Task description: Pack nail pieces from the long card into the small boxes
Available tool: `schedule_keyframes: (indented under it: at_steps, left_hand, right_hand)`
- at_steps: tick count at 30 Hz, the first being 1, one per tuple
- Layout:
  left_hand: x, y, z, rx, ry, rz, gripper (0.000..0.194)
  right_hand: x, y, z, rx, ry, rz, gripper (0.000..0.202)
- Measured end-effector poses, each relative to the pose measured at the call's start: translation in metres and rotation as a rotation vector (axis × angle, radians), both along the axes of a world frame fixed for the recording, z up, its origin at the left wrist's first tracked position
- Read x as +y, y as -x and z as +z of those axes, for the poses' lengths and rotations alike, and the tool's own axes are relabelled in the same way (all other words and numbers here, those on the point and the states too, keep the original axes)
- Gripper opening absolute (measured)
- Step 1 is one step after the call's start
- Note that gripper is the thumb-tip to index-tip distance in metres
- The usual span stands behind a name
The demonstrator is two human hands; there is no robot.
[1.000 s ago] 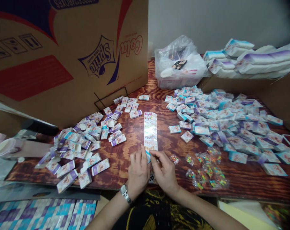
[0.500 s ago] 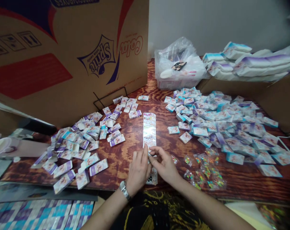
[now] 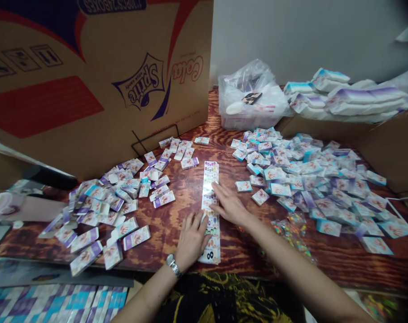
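A long narrow paper strip (image 3: pixel 211 172) printed with rows of small coloured pictures lies lengthwise on the table in front of me. It looks like a stack of sticker sheets, with dark oval prints at its near end. My left hand (image 3: pixel 192 239) rests on the near left part of the strip, fingers stretched out. Farther up, my right hand (image 3: pixel 231 204) reaches in from the right, its spread fingertips touching the strip's middle. Neither hand grips anything. Small clear packets of coloured pieces (image 3: pixel 293 229) lie right of the strip, partly behind my right forearm.
Small white, purple and blue boxes (image 3: pixel 96 206) lie loose at left, some with open flaps. More boxes (image 3: pixel 301 175) heap up at right. A big carton (image 3: pixel 129 134) stands back left; a plastic-bagged basket (image 3: pixel 251 121) and packs of flat cartons (image 3: pixel 365 101) stand behind.
My hands were together, fingers pinched over the strip's near half. Now they are apart and opened; the right has slid forward along the strip, uncovering more of it.
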State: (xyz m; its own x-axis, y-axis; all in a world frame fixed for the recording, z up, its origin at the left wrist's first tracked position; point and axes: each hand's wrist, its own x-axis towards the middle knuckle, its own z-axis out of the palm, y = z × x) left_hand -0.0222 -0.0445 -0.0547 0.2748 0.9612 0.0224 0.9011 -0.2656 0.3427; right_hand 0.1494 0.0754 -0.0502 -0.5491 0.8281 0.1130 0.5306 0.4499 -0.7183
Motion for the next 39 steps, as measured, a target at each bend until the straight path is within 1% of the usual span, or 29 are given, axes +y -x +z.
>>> schedule_keyframes:
  at_steps: [1,2,4,6,9,11,12,13,15,16,17,18,19,21,22,23,24,25,27,29,30,32,34,35,37,39]
  left_hand:
    - [0.0,0.0,-0.001,-0.002,0.0,0.001,0.047]
    - [-0.001,0.0,-0.003,-0.008,-0.001,0.001,0.047]
    - [-0.001,0.002,-0.005,-0.027,-0.004,0.006,0.047]
    - [-0.002,0.003,-0.008,-0.051,0.0,0.014,0.047]
    - [-0.002,0.003,-0.011,-0.098,0.015,0.024,0.051]
    - [-0.001,0.003,-0.011,-0.15,0.011,0.04,0.059]
    - [0.0,0.003,-0.01,-0.184,-0.003,0.055,0.065]
    - [0.002,0.004,-0.008,-0.224,-0.023,0.076,0.07]
    - [0.006,0.007,-0.001,-0.325,-0.063,0.128,0.077]
    - [0.009,0.01,0.003,-0.39,-0.071,0.152,0.075]
    - [0.012,0.012,0.007,-0.471,-0.055,0.169,0.069]
    - [0.014,0.015,0.01,-0.582,-0.005,0.189,0.058]
    - [0.017,0.018,0.014,-0.714,0.08,0.213,0.044]
    - [0.019,0.019,0.018,-0.955,0.263,0.269,0.021]
    - [0.019,0.019,0.02,-1.041,0.336,0.297,0.017]
    - [0.019,0.017,0.02,-1.101,0.383,0.327,0.018]
    - [0.019,0.014,0.021,-1.14,0.404,0.355,0.021]
    - [0.018,0.011,0.022,-1.171,0.417,0.376,0.024]
    - [0.018,0.005,0.025,-1.258,0.457,0.428,0.029]
    - [0.018,0.003,0.031,-1.333,0.497,0.466,0.031]
    - [0.018,0.003,0.035,-1.395,0.54,0.472,0.032]
    - [0.019,0.005,0.044,-1.581,0.693,0.461,0.033]
    - [0.018,0.006,0.05,-1.782,0.854,0.454,0.034]
    - [0.018,0.006,0.052,-1.838,0.894,0.456,0.033]
    - [0.016,0.003,0.054,-1.818,0.861,0.463,0.028]
    - [0.014,-0.001,0.054,-1.718,0.789,0.425,0.025]
  right_hand:
    - [0.002,0.006,-0.003,-0.18,-0.097,0.097,0.062]
    - [0.005,0.01,-0.006,-0.316,-0.168,0.153,0.061]
    - [0.01,0.013,-0.011,-0.463,-0.241,0.202,0.057]
    - [0.011,0.013,-0.017,-0.462,-0.277,0.195,0.051]
    - [0.004,0.013,-0.024,-0.345,-0.298,0.145,0.035]
    - [-0.006,0.014,-0.024,-0.289,-0.298,0.12,0.023]
    - [-0.011,0.015,-0.021,-0.28,-0.3,0.109,0.02]
    - [-0.017,0.015,-0.015,-0.267,-0.306,0.1,0.019]
    - [-0.028,0.013,0.005,-0.183,-0.298,0.109,0.018]
    - [-0.031,0.012,0.019,-0.085,-0.278,0.129,0.017]
    - [-0.034,0.009,0.033,0.027,-0.215,0.193,0.017]
    - [-0.035,0.006,0.048,0.102,-0.125,0.236,0.019]
    - [-0.035,0.003,0.063,0.146,-0.052,0.23,0.019]
    - [-0.033,-0.002,0.085,0.19,-0.017,0.113,0.018]
    - [-0.033,-0.003,0.092,0.195,-0.038,0.048,0.017]
    - [-0.033,-0.004,0.096,0.197,-0.079,0.003,0.016]
    - [-0.036,-0.004,0.098,0.196,-0.133,-0.004,0.016]
    - [-0.04,-0.003,0.098,0.189,-0.193,0.028,0.015]
    - [-0.052,0.001,0.094,0.142,-0.318,0.167,0.015]
    - [-0.066,0.004,0.085,0.039,-0.431,0.304,0.016]
    - [-0.071,0.005,0.081,-0.025,-0.472,0.346,0.016]
    - [-0.078,0.005,0.073,-0.14,-0.516,0.392,0.016]
    - [-0.079,0.004,0.07,-0.207,-0.514,0.412,0.016]
    - [-0.078,0.003,0.069,-0.226,-0.492,0.42,0.016]
    - [-0.073,0.002,0.07,-0.236,-0.401,0.419,0.016]
    - [-0.066,0.003,0.071,-0.209,-0.303,0.356,0.016]
